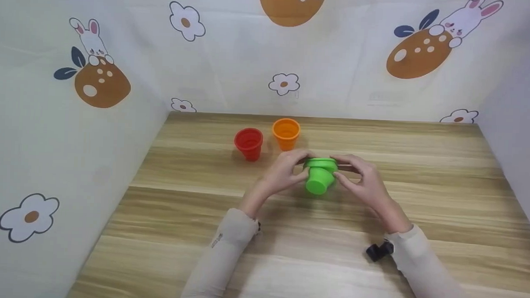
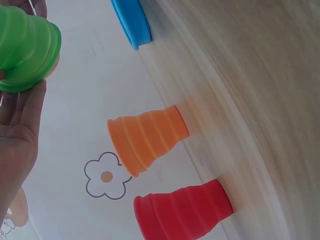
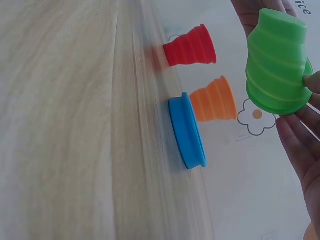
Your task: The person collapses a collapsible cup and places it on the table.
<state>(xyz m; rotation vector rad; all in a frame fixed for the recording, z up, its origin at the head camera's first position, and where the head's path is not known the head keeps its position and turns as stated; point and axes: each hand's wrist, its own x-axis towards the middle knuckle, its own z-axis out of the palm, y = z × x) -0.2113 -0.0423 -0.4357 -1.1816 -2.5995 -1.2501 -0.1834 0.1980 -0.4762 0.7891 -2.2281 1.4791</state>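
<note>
Between both hands is a green collapsible cup (image 1: 319, 177), held above the table and tilted with its base toward the head camera. Its lower part looks pulled out, with ribbed walls, and its rim faces away. My left hand (image 1: 286, 171) grips the rim from the left, the thumb on the near side. From the right, my right hand (image 1: 364, 179) pinches the same cup between thumb and fingers. In the right wrist view the green cup (image 3: 277, 60) leans slightly, its spiral folds showing. A flat, collapsed blue cup (image 3: 187, 131) lies on the table, out of sight in the head view.
An extended red cup (image 1: 249, 144) and an extended orange cup (image 1: 286, 134) stand upright beyond my left hand on the wooden table (image 1: 179, 216). Patterned cloth walls (image 1: 233, 55) rise behind and at the sides. A black wrist device (image 1: 379, 251) sits by the right sleeve.
</note>
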